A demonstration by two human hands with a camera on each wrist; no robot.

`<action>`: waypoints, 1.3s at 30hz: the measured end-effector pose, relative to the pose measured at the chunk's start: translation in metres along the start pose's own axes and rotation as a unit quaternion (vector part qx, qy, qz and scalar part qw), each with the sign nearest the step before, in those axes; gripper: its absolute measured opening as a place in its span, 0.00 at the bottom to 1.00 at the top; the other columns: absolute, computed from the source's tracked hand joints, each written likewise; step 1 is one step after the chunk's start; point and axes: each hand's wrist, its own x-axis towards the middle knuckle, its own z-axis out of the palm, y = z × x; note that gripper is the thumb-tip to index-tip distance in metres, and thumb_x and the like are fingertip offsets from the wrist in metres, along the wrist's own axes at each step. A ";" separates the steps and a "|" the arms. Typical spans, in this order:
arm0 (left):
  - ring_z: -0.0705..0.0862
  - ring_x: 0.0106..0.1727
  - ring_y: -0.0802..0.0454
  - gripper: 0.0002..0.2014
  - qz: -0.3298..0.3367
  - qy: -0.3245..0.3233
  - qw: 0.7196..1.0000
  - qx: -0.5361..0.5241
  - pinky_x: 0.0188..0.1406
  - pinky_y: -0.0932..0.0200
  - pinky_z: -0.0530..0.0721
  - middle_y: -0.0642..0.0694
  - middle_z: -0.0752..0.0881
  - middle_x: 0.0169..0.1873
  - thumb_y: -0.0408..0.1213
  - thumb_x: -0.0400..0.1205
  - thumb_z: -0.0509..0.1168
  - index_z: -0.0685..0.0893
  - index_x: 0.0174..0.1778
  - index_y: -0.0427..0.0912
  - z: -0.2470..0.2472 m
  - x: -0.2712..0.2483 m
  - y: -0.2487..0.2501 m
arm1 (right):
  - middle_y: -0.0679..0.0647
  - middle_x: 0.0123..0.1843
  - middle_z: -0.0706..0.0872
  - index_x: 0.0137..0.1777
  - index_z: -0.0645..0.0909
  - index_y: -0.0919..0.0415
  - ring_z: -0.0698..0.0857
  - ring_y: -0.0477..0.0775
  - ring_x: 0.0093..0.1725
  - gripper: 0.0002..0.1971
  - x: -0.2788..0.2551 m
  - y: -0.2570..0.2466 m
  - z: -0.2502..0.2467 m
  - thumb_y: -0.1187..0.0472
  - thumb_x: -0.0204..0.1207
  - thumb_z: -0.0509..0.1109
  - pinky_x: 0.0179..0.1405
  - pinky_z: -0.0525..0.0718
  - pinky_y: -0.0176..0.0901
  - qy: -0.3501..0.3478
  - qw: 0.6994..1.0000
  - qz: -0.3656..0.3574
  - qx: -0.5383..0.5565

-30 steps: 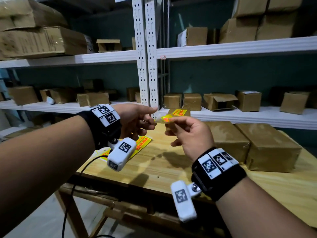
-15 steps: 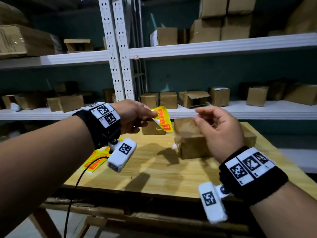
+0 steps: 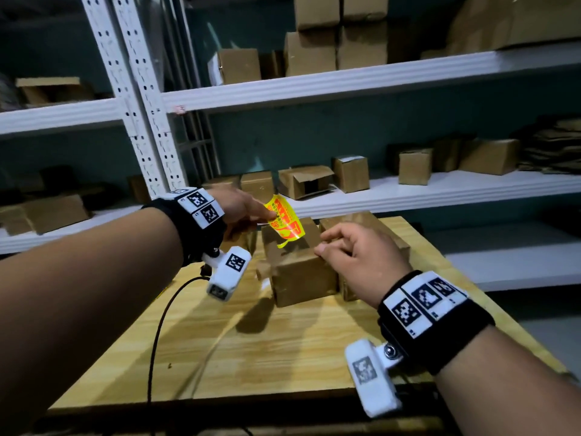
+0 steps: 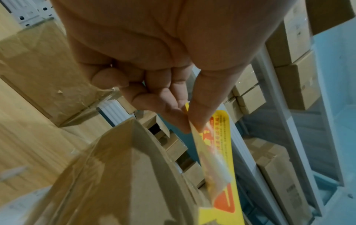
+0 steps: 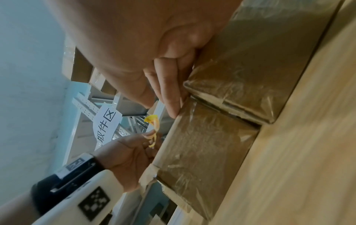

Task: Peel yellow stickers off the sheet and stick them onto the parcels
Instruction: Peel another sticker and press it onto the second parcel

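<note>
My left hand [image 3: 251,212] pinches a peeled yellow sticker [image 3: 285,221] with red print between thumb and forefinger, holding it just above the nearer brown taped parcel [image 3: 298,275]. In the left wrist view the sticker [image 4: 221,152] hangs curled from the fingertips [image 4: 200,120] over the parcel's [image 4: 125,175] top. My right hand [image 3: 352,256] holds nothing. Its straight fingers [image 5: 171,100] rest on the parcel's [image 5: 208,144] right top edge, at the seam with a second parcel [image 5: 260,68] beside it. The sticker sheet is out of view.
Both parcels sit at the back of a wooden table [image 3: 283,347]. White shelves [image 3: 408,190] with several cardboard boxes run behind it. A black cable [image 3: 158,328] crosses the table's left front. A paper sign [image 5: 106,126] hangs on the rack.
My right hand let go of the sticker and dropped onto the parcel's edge. My left hand carried the sticker rightward over that parcel. The view swung right, and the sticker sheet left it.
</note>
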 end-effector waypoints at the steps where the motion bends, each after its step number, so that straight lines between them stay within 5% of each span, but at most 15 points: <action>1: 0.76 0.34 0.48 0.15 -0.002 0.000 1.000 0.020 0.29 0.58 0.65 0.41 0.82 0.36 0.44 0.60 0.87 0.90 0.34 0.45 0.004 0.001 0.002 | 0.38 0.41 0.93 0.59 0.87 0.48 0.89 0.39 0.48 0.11 0.000 0.000 0.001 0.46 0.80 0.74 0.53 0.88 0.45 0.002 1.000 -0.001 -0.007; 4: 0.73 0.29 0.50 0.10 -0.002 0.000 0.998 0.069 0.29 0.58 0.65 0.45 0.79 0.29 0.40 0.75 0.81 0.86 0.37 0.43 0.011 0.005 0.008 | 0.39 0.37 0.91 0.58 0.88 0.47 0.88 0.38 0.45 0.10 0.000 -0.003 0.003 0.46 0.81 0.74 0.45 0.83 0.39 0.018 0.999 -0.010 -0.027; 8: 0.77 0.39 0.45 0.13 0.008 0.028 0.994 0.109 0.32 0.57 0.70 0.43 0.85 0.34 0.44 0.69 0.85 0.91 0.41 0.42 0.016 0.016 0.008 | 0.40 0.36 0.90 0.57 0.90 0.47 0.88 0.40 0.43 0.10 -0.001 -0.003 0.005 0.47 0.80 0.74 0.46 0.86 0.41 0.035 0.999 -0.019 -0.033; 13: 0.76 0.35 0.43 0.23 0.029 0.042 0.986 0.161 0.33 0.57 0.73 0.41 0.82 0.33 0.45 0.72 0.84 0.90 0.50 0.29 0.021 0.020 0.006 | 0.38 0.36 0.90 0.55 0.93 0.46 0.88 0.37 0.43 0.09 0.000 -0.001 0.007 0.47 0.78 0.76 0.46 0.86 0.39 0.038 0.999 -0.024 -0.019; 17: 0.79 0.25 0.51 0.19 0.066 0.098 0.972 0.205 0.30 0.59 0.80 0.50 0.86 0.25 0.47 0.67 0.87 0.93 0.44 0.38 0.027 0.022 -0.001 | 0.35 0.38 0.90 0.56 0.93 0.46 0.87 0.34 0.44 0.10 0.000 -0.002 0.007 0.47 0.79 0.76 0.43 0.83 0.34 0.033 0.999 -0.031 -0.026; 22: 0.87 0.36 0.46 0.24 0.105 0.121 0.954 0.254 0.45 0.39 0.94 0.44 0.92 0.44 0.48 0.65 0.88 0.84 0.47 0.45 0.033 0.020 -0.002 | 0.34 0.40 0.90 0.57 0.92 0.45 0.87 0.33 0.45 0.09 -0.001 -0.003 0.005 0.47 0.80 0.75 0.43 0.82 0.33 0.024 0.999 -0.036 -0.029; 25: 0.86 0.34 0.48 0.22 0.116 0.116 0.950 0.266 0.44 0.40 0.94 0.44 0.92 0.46 0.50 0.66 0.87 0.82 0.45 0.48 0.032 0.021 -0.005 | 0.33 0.42 0.89 0.57 0.93 0.45 0.86 0.34 0.47 0.10 -0.001 -0.004 0.005 0.47 0.80 0.75 0.48 0.86 0.37 0.016 0.999 -0.032 -0.025; 28: 0.87 0.34 0.52 0.14 0.135 0.082 0.955 0.253 0.38 0.48 0.94 0.45 0.93 0.46 0.49 0.70 0.84 0.90 0.47 0.54 0.031 0.022 -0.012 | 0.33 0.46 0.90 0.55 0.93 0.43 0.87 0.37 0.50 0.11 0.000 -0.007 0.006 0.42 0.78 0.75 0.54 0.89 0.46 -0.010 0.999 -0.035 -0.038; 31: 0.88 0.36 0.56 0.16 0.134 0.065 0.962 0.230 0.36 0.56 0.93 0.55 0.90 0.43 0.49 0.74 0.81 0.92 0.58 0.59 0.032 0.020 -0.017 | 0.37 0.50 0.90 0.55 0.93 0.43 0.86 0.41 0.53 0.14 0.008 -0.017 0.000 0.39 0.77 0.74 0.57 0.88 0.51 -0.051 0.996 -0.041 -0.058; 36: 0.82 0.21 0.62 0.17 0.149 0.072 0.958 0.233 0.25 0.62 0.84 0.62 0.86 0.23 0.52 0.77 0.78 0.91 0.62 0.61 0.031 0.022 -0.023 | 0.41 0.74 0.85 0.74 0.82 0.40 0.82 0.47 0.71 0.27 0.017 -0.023 -0.003 0.34 0.76 0.71 0.72 0.81 0.53 -0.130 0.984 -0.043 -0.112; 39: 0.83 0.28 0.56 0.17 0.145 0.057 0.966 0.207 0.27 0.61 0.85 0.58 0.88 0.34 0.52 0.78 0.78 0.90 0.64 0.62 0.030 0.026 -0.030 | 0.37 0.86 0.73 0.84 0.67 0.33 0.72 0.51 0.84 0.40 0.015 -0.024 0.005 0.22 0.72 0.63 0.84 0.68 0.58 -0.196 0.955 -0.040 -0.218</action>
